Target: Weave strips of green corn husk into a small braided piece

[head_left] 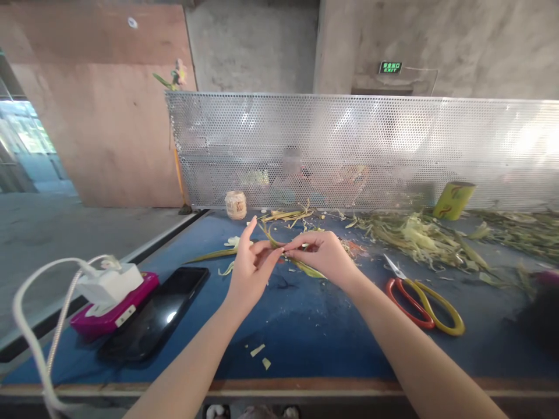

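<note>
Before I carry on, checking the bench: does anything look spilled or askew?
Pale scraps lie loose on the blue table near its front edge, apart from the heap of strips. The yellow-green can looks tilted, though lens distortion may exaggerate that.

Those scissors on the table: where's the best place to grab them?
Probably by the red and yellow handle loops, with the right hand coming from the near side. The scissors lie with those loops toward the person, while the pointed blade end faces away.
</note>
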`<state>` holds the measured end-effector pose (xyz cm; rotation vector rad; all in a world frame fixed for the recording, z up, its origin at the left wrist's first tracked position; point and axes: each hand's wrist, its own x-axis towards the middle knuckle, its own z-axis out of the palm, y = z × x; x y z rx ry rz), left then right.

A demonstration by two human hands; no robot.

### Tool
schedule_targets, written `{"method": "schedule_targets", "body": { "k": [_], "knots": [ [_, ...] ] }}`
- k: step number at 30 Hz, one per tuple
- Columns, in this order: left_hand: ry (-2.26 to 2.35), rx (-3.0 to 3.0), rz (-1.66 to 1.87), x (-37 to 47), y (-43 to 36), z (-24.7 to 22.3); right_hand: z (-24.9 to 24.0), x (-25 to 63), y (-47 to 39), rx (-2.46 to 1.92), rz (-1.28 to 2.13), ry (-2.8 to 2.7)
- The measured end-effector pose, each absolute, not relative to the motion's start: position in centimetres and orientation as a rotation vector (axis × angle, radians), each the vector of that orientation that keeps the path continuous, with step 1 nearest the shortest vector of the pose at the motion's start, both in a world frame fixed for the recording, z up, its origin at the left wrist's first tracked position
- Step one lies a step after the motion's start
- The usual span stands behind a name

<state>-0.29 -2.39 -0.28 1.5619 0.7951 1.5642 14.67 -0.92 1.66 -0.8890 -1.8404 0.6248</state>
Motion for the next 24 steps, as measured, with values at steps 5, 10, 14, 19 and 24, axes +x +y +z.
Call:
{"method": "schedule_targets", "body": {
  "k": [5,10,14,19,24],
  "knots": [
    [0.771,1.428,1.584,-0.19,-2.09,-0.26,1.28,14.57,-0.7,-0.805,0.624,-1.748],
    [0.716,1.301,1.569,-0.19,-2.01,-0.28,1.14,14.52,-0.82,-0.797,0.386,-1.799],
    [0.593,1.192,1.481,-0.53,-1.92,-0.48,1.19,14.6,-0.9,-0.789,0.229,-1.825],
    [0.589,1.113,1.427,-0.5,-1.76,-0.69,1.33,14.67,-1.04,-0.759,0.158,-1.847],
    [0.679,1.032,1.385,-0.18,-1.73,-0.64,1.25,14.56,-1.15,-0.726,0.138,-1.889]
  ]
}}
